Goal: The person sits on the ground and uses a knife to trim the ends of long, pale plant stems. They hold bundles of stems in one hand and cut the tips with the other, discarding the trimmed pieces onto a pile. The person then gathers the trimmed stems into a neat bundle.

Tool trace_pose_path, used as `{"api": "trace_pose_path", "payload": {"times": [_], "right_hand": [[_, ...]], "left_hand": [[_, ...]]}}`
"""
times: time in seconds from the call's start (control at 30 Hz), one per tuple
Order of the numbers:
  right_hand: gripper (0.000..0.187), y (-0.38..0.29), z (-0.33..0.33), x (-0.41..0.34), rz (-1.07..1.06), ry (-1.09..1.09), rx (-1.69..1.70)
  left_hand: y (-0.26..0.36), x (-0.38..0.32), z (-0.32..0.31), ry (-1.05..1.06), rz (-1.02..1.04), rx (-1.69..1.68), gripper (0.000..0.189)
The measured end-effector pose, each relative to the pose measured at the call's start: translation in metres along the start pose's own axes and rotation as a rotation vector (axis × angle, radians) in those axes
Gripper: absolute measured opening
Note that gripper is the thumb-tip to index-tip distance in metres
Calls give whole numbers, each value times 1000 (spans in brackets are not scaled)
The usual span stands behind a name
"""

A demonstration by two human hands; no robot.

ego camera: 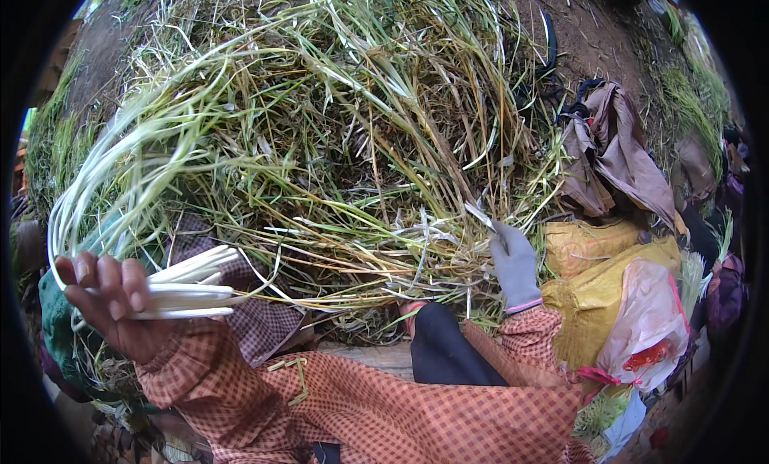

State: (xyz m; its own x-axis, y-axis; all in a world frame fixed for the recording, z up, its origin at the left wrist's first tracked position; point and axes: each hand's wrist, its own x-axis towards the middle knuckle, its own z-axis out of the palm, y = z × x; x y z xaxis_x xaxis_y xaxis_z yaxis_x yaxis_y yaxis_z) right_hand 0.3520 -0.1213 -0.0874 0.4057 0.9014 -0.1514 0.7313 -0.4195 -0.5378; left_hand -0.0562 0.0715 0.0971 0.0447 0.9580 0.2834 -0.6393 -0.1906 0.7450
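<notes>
My left hand (114,305), bare, is closed around a bundle of pale plant stalks (186,299). Their thick white ends point right, and their long green leaves curve up and over to the left, blurred at the tips. My right hand (513,260) wears a grey glove and rests at the right edge of a large heap of cut stalks and grass (336,146). A short pale piece, perhaps a stalk or a blade, sticks out from its fingertips; the glove hides how it is held.
Right of the glove lie yellow woven sacks (583,290), a clear plastic bag (649,320) with something red inside, and a brown cloth (631,152). A checked cloth (258,326) and green fabric (54,320) lie at left. A wooden board (372,357) is before my knees.
</notes>
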Motion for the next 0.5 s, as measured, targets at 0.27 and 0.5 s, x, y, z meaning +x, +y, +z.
{"api": "trace_pose_path", "payload": {"times": [0.27,0.5], "right_hand": [[21,-73,43,106,-85,-76,-278],[11,-84,41,75,-245,-155,195]], "left_hand": [[-141,-53,32,428,-576,-532,40],[-162,-72,27,490,-789,-301,14]]}}
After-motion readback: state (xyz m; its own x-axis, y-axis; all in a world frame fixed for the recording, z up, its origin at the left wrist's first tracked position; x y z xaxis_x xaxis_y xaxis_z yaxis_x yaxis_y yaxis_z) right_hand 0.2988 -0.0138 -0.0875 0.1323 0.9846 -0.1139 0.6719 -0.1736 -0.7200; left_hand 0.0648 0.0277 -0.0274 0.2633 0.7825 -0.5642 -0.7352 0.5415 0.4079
